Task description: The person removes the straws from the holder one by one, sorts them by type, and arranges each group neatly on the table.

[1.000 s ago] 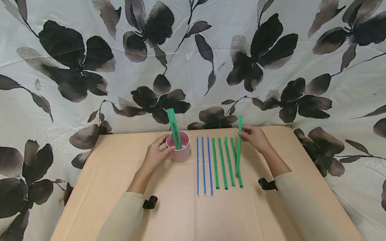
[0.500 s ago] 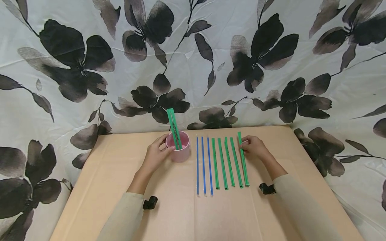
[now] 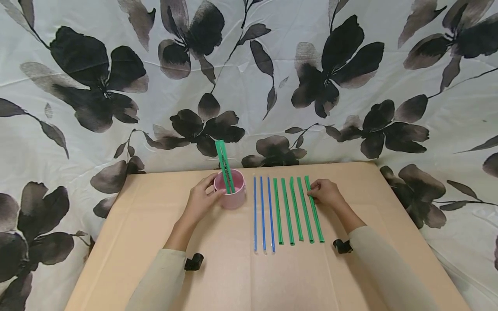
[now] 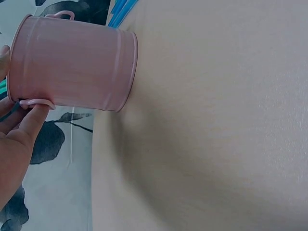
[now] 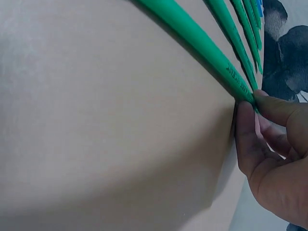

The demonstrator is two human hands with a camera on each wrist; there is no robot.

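A pink metal cup [image 3: 230, 195] stands on the tan table [image 3: 218, 276] with two green straws [image 3: 224, 166] leaning in it. My left hand [image 3: 215, 186] holds the cup's left side; in the left wrist view its fingers [image 4: 21, 126] curl against the cup [image 4: 72, 62] near the rim. To the right lie three blue straws [image 3: 263, 214] and several green straws [image 3: 289, 211] in a row. My right hand [image 3: 313, 194] pinches the rightmost green straw [image 3: 316, 216] near its far end. The right wrist view shows the fingertips [image 5: 248, 113] closed on that straw [image 5: 202, 45], which lies flat.
A floral black-and-white cloth [image 3: 116, 86] hangs behind and beside the table. The table's near half is bare cardboard-coloured surface. Black wrist-camera mounts [image 3: 193, 261] sit on both sleeves.
My right hand lowered the green straw it held tilted up and laid it flat at the right end of the row. The left hand and the cup stayed put.
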